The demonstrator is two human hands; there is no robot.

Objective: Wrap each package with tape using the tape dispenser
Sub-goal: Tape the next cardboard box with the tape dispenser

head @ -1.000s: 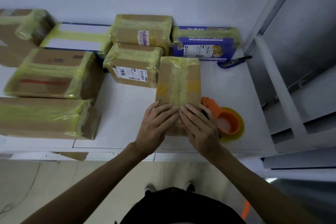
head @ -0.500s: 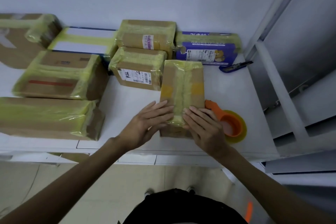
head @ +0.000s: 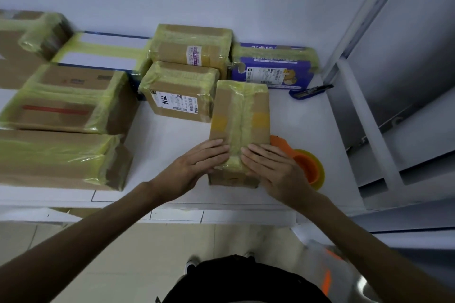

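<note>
A small cardboard package [head: 242, 113] lies lengthwise near the front edge of the white table [head: 167, 155], with a strip of yellowish tape running down its middle. My left hand [head: 197, 167] rests flat with straight fingers on its near left top. My right hand [head: 273, 170] lies flat on its near right top. The fingertips of both hands sit on either side of the tape strip. The orange tape dispenser [head: 307, 167] with its yellow tape roll lies on the table just right of the package, partly hidden behind my right hand.
Several taped packages crowd the left and back: a long box [head: 56, 157] at front left, a labelled box [head: 179, 92] next to the package, a purple box [head: 275, 69] at the back. A blue utility knife [head: 310, 91] lies by the grey metal frame [head: 364, 110] on the right.
Both hands have shifted apart slightly on the package's near end, staying flat on either side of the tape strip. The package and dispenser stay put; the camera view moved a little.
</note>
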